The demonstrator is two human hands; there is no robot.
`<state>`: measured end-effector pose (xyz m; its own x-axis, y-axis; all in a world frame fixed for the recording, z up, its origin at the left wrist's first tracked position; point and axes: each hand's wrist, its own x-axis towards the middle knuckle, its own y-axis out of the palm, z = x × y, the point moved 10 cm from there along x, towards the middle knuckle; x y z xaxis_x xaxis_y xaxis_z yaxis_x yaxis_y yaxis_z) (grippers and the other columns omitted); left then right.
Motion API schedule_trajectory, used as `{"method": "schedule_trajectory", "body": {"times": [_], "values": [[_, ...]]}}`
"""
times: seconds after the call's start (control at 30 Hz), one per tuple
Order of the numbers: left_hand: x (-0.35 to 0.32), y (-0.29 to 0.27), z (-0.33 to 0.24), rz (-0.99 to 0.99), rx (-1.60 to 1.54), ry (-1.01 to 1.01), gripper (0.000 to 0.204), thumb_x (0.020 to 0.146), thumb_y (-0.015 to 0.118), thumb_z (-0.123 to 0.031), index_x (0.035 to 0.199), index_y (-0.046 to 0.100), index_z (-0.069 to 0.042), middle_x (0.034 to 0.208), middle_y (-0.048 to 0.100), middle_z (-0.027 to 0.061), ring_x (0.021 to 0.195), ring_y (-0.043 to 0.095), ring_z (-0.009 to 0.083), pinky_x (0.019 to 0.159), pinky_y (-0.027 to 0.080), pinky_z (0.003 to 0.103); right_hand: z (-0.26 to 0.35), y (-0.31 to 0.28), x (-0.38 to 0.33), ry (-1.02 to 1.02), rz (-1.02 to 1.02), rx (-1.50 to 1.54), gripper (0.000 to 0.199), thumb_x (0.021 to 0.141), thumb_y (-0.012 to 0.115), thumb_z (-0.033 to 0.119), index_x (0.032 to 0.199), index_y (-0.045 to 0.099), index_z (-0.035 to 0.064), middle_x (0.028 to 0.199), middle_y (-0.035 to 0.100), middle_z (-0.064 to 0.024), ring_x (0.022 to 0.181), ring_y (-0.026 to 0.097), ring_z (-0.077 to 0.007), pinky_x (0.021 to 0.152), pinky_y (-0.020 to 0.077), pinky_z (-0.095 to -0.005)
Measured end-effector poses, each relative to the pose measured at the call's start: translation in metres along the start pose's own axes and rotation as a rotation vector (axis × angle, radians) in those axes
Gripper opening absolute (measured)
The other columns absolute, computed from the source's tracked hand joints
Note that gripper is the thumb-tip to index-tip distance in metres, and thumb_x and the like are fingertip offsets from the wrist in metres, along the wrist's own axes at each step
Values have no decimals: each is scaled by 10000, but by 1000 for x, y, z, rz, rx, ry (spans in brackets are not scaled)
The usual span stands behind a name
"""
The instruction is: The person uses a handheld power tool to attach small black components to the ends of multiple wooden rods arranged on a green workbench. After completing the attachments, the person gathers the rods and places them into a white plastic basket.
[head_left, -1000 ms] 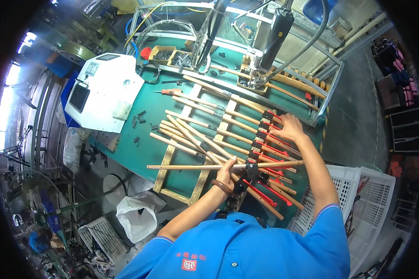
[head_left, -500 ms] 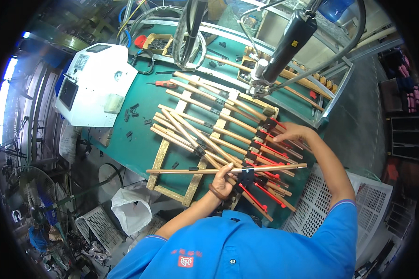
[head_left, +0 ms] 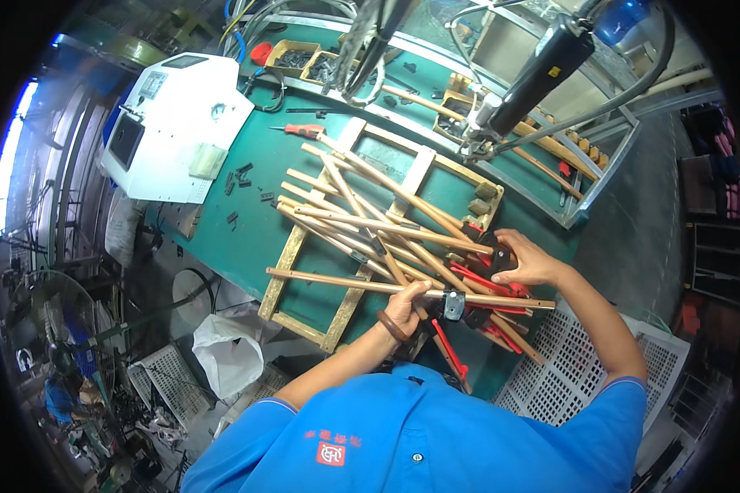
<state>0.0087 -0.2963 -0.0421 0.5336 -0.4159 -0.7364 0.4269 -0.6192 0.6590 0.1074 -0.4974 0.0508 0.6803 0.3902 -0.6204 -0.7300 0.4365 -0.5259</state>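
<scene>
My left hand (head_left: 404, 307) is closed around a copper-brown wooden rod (head_left: 337, 282) that lies crosswise, with a black clip (head_left: 452, 305) beside the fingers. My right hand (head_left: 528, 260) curls round the black-and-red fittings at the right ends of several other rods, thumb and fingers on either side. These wooden rods (head_left: 362, 220) lie crossed in a loose, slanting bundle on a pale wooden frame (head_left: 281, 278). A red strip (head_left: 448, 349) hangs from the near rods, close to my shirt. Parts of the fittings are hidden behind my right fingers.
On the green tabletop (head_left: 247, 230) lie small black clips (head_left: 244, 174) and a red-handled screwdriver (head_left: 304, 131). A white machine housing (head_left: 181, 123) stands at left. A black power driver (head_left: 543, 74) hangs over the far right. Yellow parts bins (head_left: 294, 45) sit behind; a perforated white crate (head_left: 543, 370) stands at near right.
The rods, spread side by side before, are now pushed together into a crossed bundle. My right hand has moved nearer and closed on their ends. My left hand keeps its rod, shifted slightly right.
</scene>
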Motion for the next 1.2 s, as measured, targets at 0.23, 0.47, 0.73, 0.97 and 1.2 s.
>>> {"method": "schedule_trajectory", "body": {"times": [0.23,0.47,0.73,0.97,1.2], "values": [[2,-6,-28,127,65,58,266,842,679,-262,1006,592,-72,916,659,110,825,636,225,764,513,352,-9,7,34,43,39,117,861,617,800,552,1166,376,43,1101,502,-160,1093,503,-310,966,386,-391],[3,26,-22,285,-277,60,281,829,642,-159,1054,565,-10,1017,636,192,972,613,331,898,474,451,37,10,6,34,122,-221,1059,601,805,476,1411,239,94,1068,586,-269,1018,567,-410,886,433,-438],[20,10,-12,346,-285,42,425,809,702,-223,1152,546,-28,1189,585,160,1130,539,325,1029,378,504,2,22,19,115,193,478,1094,614,834,430,1441,183,134,1387,359,-228,1284,366,-296,1066,303,-379],[9,23,-10,356,-278,-5,288,819,642,-143,1076,570,-33,1053,633,125,1033,596,280,927,472,479,53,26,-15,-15,66,143,1113,664,768,316,1490,40,152,1294,488,-247,1185,492,-380,1030,362,-390],[-6,40,-10,369,-276,9,400,835,650,-190,1173,529,-13,1116,616,152,1050,596,298,966,472,458,47,58,-33,-39,73,211,1177,669,765,345,1498,-53,173,1473,265,-228,1359,279,-371,1113,240,-395]]}}
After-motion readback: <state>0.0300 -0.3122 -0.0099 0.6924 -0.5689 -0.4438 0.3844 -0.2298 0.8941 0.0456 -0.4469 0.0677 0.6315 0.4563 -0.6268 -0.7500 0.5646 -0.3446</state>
